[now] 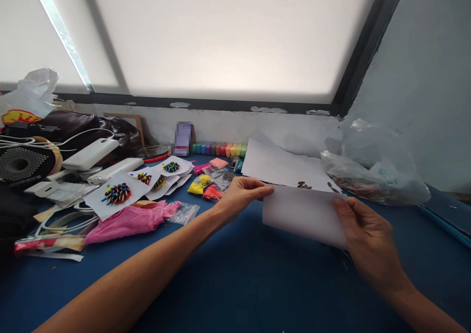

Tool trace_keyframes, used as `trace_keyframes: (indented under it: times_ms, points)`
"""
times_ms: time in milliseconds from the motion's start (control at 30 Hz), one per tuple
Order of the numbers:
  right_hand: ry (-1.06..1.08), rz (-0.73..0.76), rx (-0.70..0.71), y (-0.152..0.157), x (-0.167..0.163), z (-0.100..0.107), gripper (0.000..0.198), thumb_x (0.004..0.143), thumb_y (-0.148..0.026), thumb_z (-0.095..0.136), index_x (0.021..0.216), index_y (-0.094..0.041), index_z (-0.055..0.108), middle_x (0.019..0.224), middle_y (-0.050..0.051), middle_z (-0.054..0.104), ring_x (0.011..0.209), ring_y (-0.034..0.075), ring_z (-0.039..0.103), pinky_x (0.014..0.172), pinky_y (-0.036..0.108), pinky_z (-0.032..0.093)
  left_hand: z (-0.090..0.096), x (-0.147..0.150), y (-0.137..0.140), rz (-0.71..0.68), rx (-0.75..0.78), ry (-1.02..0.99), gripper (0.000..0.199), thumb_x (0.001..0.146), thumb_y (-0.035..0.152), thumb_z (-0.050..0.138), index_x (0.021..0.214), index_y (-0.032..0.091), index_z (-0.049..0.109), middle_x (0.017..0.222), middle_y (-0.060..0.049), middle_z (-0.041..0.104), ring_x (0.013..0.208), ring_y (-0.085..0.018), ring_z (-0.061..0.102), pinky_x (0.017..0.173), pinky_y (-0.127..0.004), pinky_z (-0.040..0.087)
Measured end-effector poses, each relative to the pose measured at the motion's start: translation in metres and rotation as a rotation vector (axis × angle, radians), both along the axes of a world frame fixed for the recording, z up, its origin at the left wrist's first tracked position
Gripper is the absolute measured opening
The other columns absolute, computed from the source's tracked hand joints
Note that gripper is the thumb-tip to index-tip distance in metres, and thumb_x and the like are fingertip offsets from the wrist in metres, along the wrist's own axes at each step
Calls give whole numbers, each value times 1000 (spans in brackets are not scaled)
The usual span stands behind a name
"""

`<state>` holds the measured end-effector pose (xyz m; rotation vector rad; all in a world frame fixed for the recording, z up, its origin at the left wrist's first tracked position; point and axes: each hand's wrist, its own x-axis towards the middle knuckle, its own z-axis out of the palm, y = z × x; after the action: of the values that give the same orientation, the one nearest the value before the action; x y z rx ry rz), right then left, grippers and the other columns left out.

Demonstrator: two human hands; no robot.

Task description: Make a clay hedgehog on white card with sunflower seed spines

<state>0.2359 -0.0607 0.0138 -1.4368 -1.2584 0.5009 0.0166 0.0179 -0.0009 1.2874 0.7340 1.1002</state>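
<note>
Between my two hands a sheet of white paper (303,213) is held up, tilted, above the blue table. My left hand (241,192) pinches its upper left corner between thumb and fingers. At the right edge, my right hand (364,230) grips the same sheet, thumb on the near face. Just behind it lie larger white sheets (279,164), with a few small dark seed-like pieces (303,185) on them. Left of my left hand are small bags of coloured clay, among them a yellow one (199,185) and a red one (212,192).
White cards with colourful spiky clusters (117,194) lie at the left beside a pink cloth (127,222). A row of coloured blocks (221,149) stands along the wall. A clear plastic bag (379,171) sits at the right. Cables, white boxes (91,154) and a dark bag (79,127) crowd the far left.
</note>
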Motion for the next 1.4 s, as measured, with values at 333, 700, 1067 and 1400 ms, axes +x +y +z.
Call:
trace_keyframes:
  times_ms: [333,700,1067,1400]
  points:
    - [-5,1,-23,-1,0,0,46,72,-67,60,65,-21,54,61,-2,48,55,13,40,46,24,33,0,1,0,22,-15,-8,29,60,37,83,73,11,76,73,-6,67,65,-12,54,60,-25,44]
    - [49,37,-65,-1,1,1,46,71,-67,62,68,-22,55,60,-2,51,52,13,42,43,23,34,3,3,-3,69,6,25,23,60,33,81,69,13,75,67,-4,66,64,-11,52,63,-25,41]
    - [87,17,-34,0,0,1,45,69,-65,66,70,-20,60,64,-2,51,57,14,42,46,24,34,1,7,-6,60,-57,-112,20,58,26,83,66,12,70,70,-3,67,67,-11,56,70,-27,43]
    - [86,12,-37,1,2,-2,45,70,-65,66,70,-20,60,63,-2,50,57,13,42,45,23,33,-3,10,-6,58,-82,-194,24,57,22,84,67,12,64,70,-2,67,67,-11,58,71,-27,43]
